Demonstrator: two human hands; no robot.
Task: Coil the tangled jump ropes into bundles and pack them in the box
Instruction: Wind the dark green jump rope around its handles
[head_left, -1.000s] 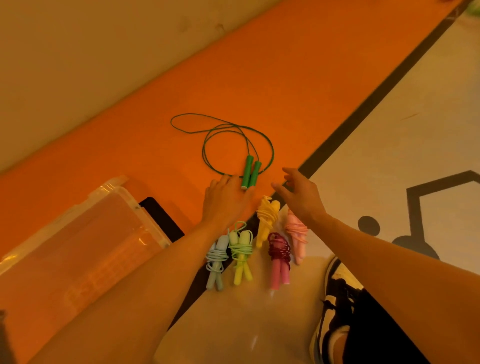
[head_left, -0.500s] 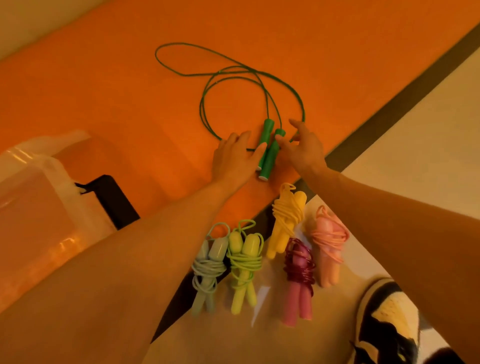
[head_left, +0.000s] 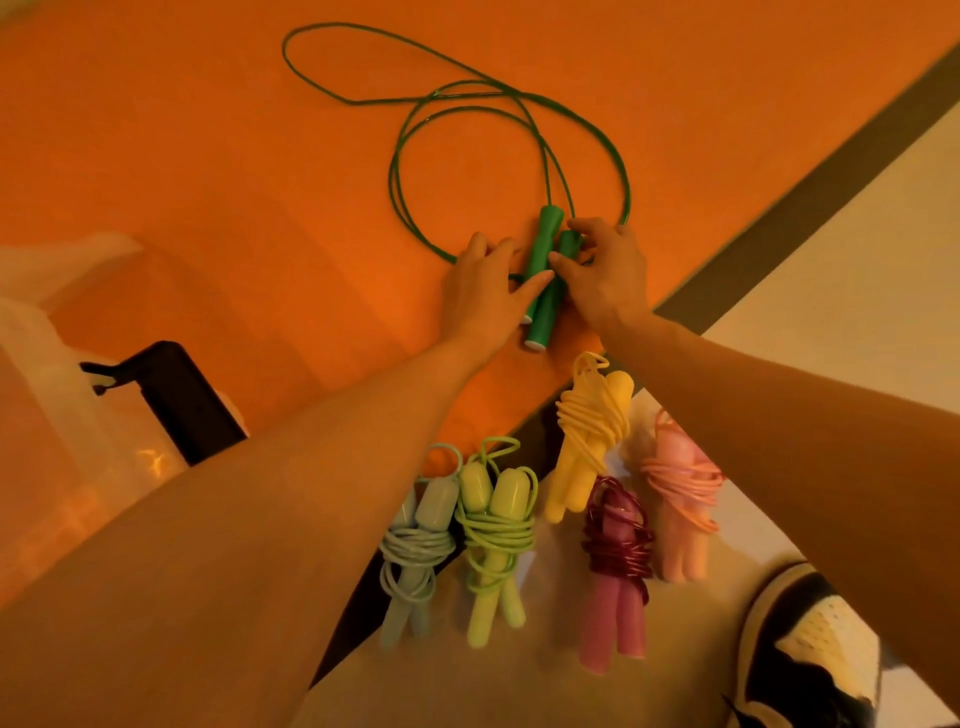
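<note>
Nearest: five coiled bundles (head_left: 498, 525). Beyond, green handles (head_left: 544, 312) lie side by side on orange mat (head_left: 234, 208), long axis near-to-far, cord ends pointing away. Left hand (head_left: 483, 296) fingers straight, thumb touching them; right hand (head_left: 610, 275) pinches the right one's far end. Cord (head_left: 395, 176) loops loose beyond.

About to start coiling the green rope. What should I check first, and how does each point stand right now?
1. Green handles lying side by side: ok.
2. Right hand pinching one handle: ok.
3. Left hand gripping the other handle: not ok, its straight fingers only rest against it.
4. Green cord free of knots: cannot tell; its loose loops cross on the orange mat.
5. Yellow bundle, nearest of the five coiled ones, apart from the cord: ok.
6. Box open and ready: cannot tell, it is blurred.
</note>
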